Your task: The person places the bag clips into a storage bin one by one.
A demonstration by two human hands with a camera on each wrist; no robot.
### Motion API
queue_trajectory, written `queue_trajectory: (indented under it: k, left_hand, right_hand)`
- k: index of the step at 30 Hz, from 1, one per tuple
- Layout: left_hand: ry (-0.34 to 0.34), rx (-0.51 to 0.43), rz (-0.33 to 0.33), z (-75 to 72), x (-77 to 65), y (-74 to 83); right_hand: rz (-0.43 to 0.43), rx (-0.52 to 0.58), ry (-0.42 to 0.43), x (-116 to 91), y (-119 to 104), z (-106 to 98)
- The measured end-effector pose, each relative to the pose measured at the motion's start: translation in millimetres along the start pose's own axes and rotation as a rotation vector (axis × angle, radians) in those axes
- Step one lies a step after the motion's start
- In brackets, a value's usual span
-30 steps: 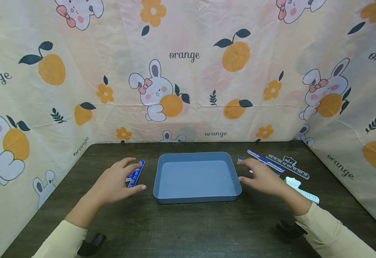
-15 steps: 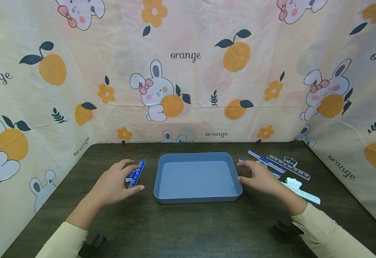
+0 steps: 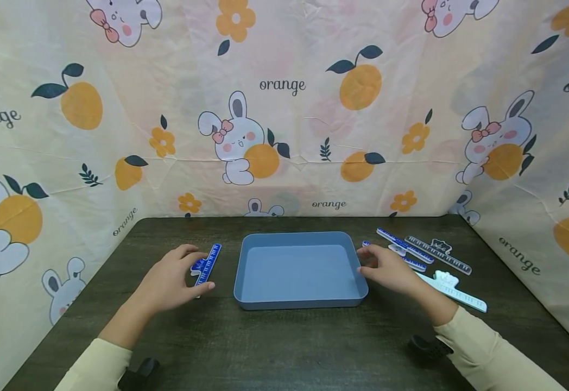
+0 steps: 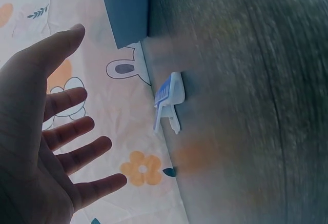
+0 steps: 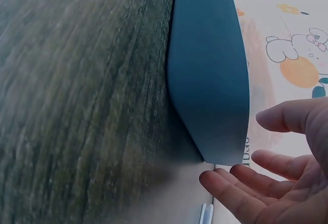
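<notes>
My left hand [image 3: 167, 279] hovers with fingers spread beside a blue ruler-marked clip [image 3: 209, 263], left of the blue-grey tray [image 3: 301, 304]. In the left wrist view that blue clip [image 4: 169, 93] stands on the table, apart from the hand, its two arms seen from the side. At the tray's right edge is my right hand [image 3: 394, 269], fingers loosely bent and holding nothing. The right wrist view has its fingertips close to the tray wall [image 5: 210, 65]; whether they touch it I cannot tell. The tray has nothing in it.
Right of the tray, partly behind the right hand, lie two blue ruler-marked clips [image 3: 406, 246], a dark transparent one [image 3: 438, 255] and a mint one [image 3: 455, 292]. A patterned cloth [image 3: 294, 136] hangs behind the dark wooden table [image 3: 265, 347].
The right hand has drifted slightly left, baring more of the mint clip. The left hand has shifted a little left, away from the blue clip. Tray and clips stay put.
</notes>
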State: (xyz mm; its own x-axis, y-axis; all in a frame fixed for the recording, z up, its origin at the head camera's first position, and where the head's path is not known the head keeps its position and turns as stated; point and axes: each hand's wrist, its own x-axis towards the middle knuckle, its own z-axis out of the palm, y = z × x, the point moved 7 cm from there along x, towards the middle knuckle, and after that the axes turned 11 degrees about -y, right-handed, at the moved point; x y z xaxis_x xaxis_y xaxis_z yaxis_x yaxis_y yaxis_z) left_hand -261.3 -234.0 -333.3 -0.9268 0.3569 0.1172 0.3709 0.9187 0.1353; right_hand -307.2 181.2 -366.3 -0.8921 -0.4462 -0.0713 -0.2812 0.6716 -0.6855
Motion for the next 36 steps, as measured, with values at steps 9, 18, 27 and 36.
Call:
queue_trajectory:
  k: [9, 18, 27, 36]
  left_hand:
    - [-0.007, -0.005, -0.016, 1.5, 0.3, -4.5]
    - [-0.017, -0.032, -0.022, 7.3, 1.6, -11.3]
    - [-0.027, -0.066, -0.027, 15.4, 5.3, -20.1]
    - [-0.031, -0.118, -0.017, 18.7, 8.3, -26.1]
  right_hand:
    - [0.026, 0.126, -0.017, 4, 7, 3]
    - [0.108, 0.248, -0.035, 5, 13, 8]
    - [0.184, 0.335, -0.049, 4, 14, 14]
    - [0.213, 0.430, -0.084, 6, 17, 17]
